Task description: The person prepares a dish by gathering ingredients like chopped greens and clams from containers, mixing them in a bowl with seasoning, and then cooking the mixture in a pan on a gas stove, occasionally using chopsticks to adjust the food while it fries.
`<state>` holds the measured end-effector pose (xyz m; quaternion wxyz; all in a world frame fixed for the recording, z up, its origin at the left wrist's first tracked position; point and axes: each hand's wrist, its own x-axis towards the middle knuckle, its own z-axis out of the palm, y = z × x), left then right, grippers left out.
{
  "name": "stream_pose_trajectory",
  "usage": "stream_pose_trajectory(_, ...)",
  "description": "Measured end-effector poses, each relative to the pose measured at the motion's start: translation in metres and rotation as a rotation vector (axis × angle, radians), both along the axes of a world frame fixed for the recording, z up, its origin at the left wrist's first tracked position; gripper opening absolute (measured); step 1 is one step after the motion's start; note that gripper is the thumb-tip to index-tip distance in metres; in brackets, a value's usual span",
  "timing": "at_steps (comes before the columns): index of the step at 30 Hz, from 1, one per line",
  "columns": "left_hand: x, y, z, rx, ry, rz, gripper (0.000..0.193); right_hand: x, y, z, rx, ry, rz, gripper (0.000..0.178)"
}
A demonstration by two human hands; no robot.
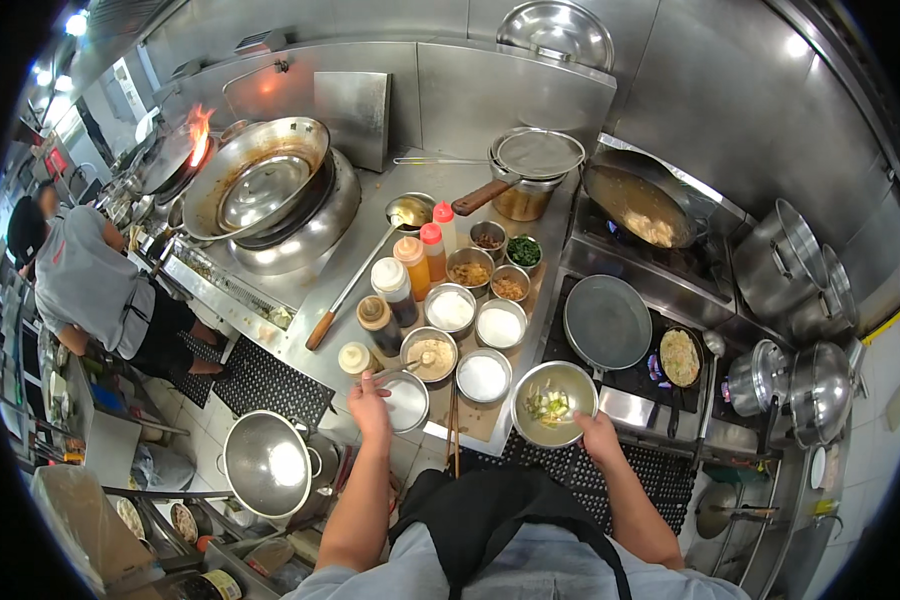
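one held bowl (pixel 545 436), partly hidden

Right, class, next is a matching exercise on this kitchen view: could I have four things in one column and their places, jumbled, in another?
1. Bowl of chopped food
2. Mesh strainer
3. Round grey pan
4. Ladle's wooden handle

A. Left of the squeeze bottles
B. Over a pot
C. Held by the right hand
D. Left of the small skillet

Pairs: 1-C, 2-B, 3-D, 4-A
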<state>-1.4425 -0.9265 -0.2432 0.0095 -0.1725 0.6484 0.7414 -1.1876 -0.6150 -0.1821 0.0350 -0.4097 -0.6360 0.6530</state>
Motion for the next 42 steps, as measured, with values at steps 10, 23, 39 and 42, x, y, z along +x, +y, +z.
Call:
stream_pose_trajectory(10,0.018,-0.001,0.061,0.219,0.025,-0.075,0.032,-0.024,0.004,-0.034,0.065,-0.022,-0.031,0.021)
stream_pose_trajectory(23,0.054,0.066,0.081,-0.466,0.631,-0.455,0.017,-0.062,0.005,-0.052,0.285,-0.219,0.017,0.043)
stream_pose_trajectory(39,0.050,0.077,0.003,-0.101,0.129,-0.373,0.023,-0.009,0.016,-0.032,0.185,-0.095,-0.175,0.030)
stream_pose_trajectory(42,0.042,0.069,-0.009,0.028,0.052,-0.338,0.021,-0.010,0.015,-0.026,0.181,-0.139,-0.168,0.031)
